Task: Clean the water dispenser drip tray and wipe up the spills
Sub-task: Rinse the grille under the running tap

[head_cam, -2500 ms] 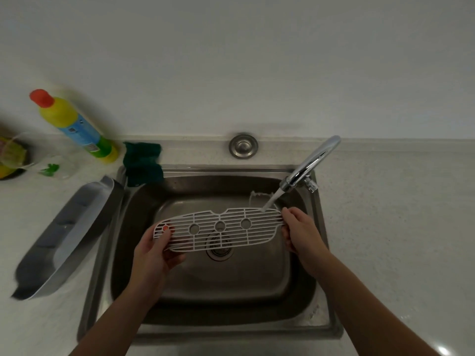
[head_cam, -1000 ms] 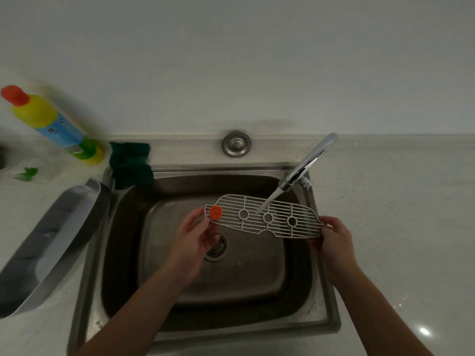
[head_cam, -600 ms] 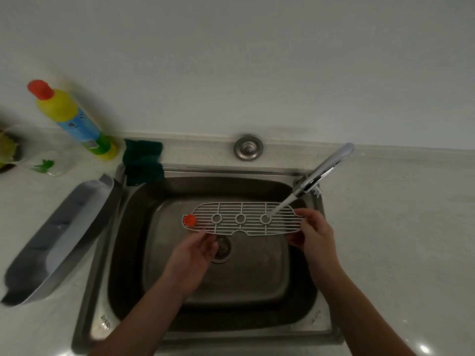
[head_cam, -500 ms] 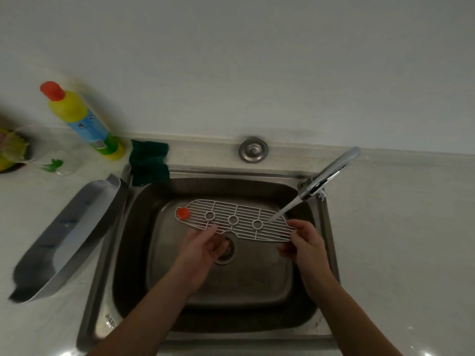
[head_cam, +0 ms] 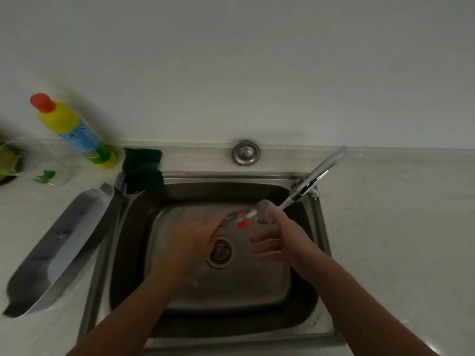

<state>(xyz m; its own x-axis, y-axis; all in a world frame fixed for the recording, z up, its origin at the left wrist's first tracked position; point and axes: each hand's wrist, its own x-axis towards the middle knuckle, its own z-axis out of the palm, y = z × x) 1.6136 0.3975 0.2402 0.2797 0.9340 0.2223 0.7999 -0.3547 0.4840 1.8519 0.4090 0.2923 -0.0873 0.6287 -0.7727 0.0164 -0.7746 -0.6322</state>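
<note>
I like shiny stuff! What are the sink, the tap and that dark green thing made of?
The sink looks like stainless steel: grey, brushed, dull reflections. The tap seems chromed metal, with bright, sharp highlights. The dark green thing looks soft and matte, a scouring pad or cloth; too dim to tell which.

Over the sink (head_cam: 231,177) the drip tray grate (head_cam: 253,214) is only a pale smear with an orange-red blob (head_cam: 243,223); I can't make out its bars or tilt. The left hand (head_cam: 195,242) and right hand (head_cam: 280,240) at its ends are blurred too, so I can't tell their grip. Left of the sink, a yellow-green object (head_cam: 6,160) is cut off by the frame edge, and the detergent bottle (head_cam: 77,132) label is too small to read.
</note>
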